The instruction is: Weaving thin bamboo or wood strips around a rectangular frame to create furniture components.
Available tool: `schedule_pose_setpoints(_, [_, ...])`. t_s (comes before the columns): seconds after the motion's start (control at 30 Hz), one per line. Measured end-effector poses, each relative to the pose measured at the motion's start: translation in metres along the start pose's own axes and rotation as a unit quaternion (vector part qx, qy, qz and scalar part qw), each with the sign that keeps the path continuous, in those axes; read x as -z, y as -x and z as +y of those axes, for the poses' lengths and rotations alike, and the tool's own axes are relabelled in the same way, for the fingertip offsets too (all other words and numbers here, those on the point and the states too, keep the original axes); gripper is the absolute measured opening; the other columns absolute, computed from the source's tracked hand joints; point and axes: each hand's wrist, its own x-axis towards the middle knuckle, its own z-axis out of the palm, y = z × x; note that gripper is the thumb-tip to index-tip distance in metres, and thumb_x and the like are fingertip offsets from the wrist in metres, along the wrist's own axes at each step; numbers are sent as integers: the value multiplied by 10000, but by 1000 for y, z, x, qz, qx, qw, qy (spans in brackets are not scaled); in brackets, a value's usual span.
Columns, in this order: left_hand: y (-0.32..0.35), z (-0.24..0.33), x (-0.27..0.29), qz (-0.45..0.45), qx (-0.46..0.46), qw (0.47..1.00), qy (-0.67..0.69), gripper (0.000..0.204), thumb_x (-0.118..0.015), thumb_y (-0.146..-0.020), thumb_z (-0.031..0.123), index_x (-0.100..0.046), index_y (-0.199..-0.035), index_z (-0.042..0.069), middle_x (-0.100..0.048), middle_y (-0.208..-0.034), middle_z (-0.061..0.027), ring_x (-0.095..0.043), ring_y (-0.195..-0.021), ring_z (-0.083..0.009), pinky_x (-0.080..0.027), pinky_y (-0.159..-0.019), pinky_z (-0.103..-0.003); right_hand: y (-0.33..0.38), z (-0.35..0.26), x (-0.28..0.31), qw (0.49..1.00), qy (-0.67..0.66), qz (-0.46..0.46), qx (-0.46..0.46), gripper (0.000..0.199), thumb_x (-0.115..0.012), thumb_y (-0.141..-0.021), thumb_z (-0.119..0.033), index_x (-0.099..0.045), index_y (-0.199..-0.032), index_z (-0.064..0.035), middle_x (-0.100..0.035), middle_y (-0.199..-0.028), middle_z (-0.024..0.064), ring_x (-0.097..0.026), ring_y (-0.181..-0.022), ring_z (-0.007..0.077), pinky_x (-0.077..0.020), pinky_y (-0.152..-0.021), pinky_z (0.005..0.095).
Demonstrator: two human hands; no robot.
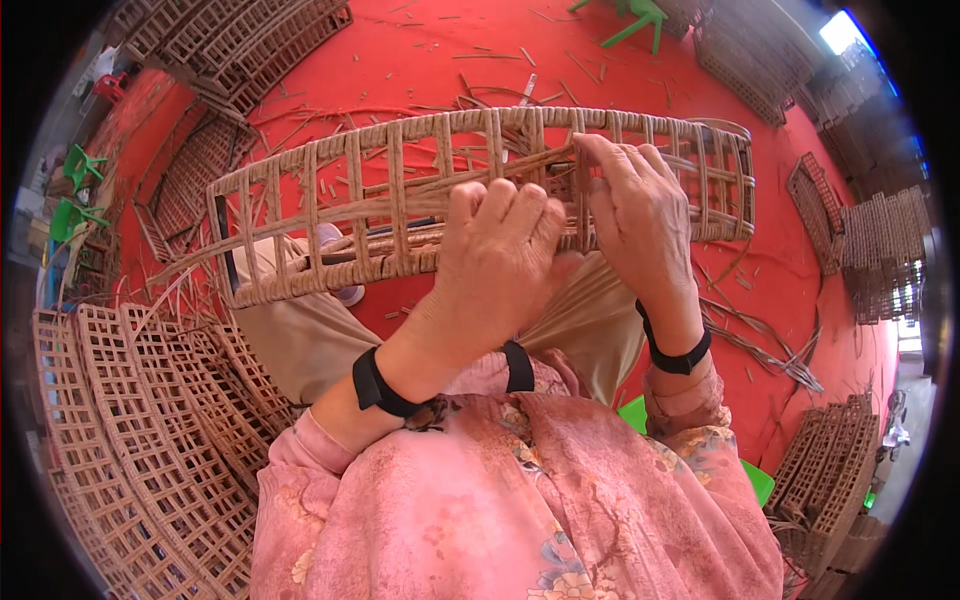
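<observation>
A long woven wicker frame [310,215], brown with an open lattice and wrapped rims, lies across my lap, tilted up toward me. My right hand [645,215] is closed around an upright strip right of the frame's middle, its fingers reaching the top rim. Just to the left, my left hand [500,255] is curled in front of the lattice with the knuckles up. What its fingers hold, if anything, is hidden under the hand. Loose wicker strands [200,258] run through the lattice and stick out past its left end.
Stacked wicker panels [130,420] stand close on my left, and more stacks [830,460] on my right. Other woven pieces [240,50] lie ahead. Cut scraps and long strands [770,345] litter the red floor [420,50]. A green stool [640,20] stands far ahead.
</observation>
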Motion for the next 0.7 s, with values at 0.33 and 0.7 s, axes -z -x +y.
schedule_pose_setpoints(0.33, [25,-17,10,46,34,998,13,538,-761,-804,423,-634,-1140,23,-577,-1091,-105,-560,-984,-291,-418,-868,-439,1,-34,-9,994,45,74,-60,164,-682,-906,-173,-703,-1021,-57,-701,-992,113,-634,-972,326,-487,-895,436])
schedule_pose_setpoints(0.7, [59,-55,40,58,44,996,-42,523,-702,-874,511,-603,-1104,52,-582,-1017,-110,-557,-882,-300,-438,-797,-441,-7,-65,-10,996,-31,69,-49,186,-727,-858,-134,-712,-1017,-39,-685,-1068,123,-627,-1006,318,-493,-902,422])
